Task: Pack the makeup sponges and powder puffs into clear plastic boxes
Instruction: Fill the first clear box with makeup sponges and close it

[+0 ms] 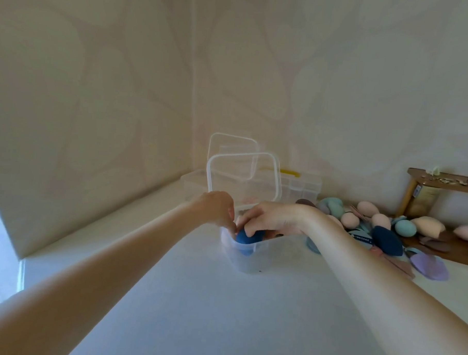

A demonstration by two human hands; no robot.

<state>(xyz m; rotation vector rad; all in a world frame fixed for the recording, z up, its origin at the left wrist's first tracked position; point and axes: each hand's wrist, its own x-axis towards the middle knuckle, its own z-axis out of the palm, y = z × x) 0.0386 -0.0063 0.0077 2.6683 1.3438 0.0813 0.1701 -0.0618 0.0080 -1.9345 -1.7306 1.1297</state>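
Sponge (245, 238) blue, egg-shaped | R hand (272, 218) grip curled on it | L hand (219, 209) grip unclear

Your right hand (272, 218) covers most of the dark blue sponge (247, 238) and the clear box (246, 258) opening, so its other contents stay unclear. Your left hand's (218, 209) fingertips are hidden behind the rim. The frame's right edge crops a pink puff (467, 232).

I see both my bare arms stretched forward, converging. My right hand (272, 218) lies palm-down with fingers curled downward; my left hand (219, 207) meets it, fingertips bent down and nearly touching.
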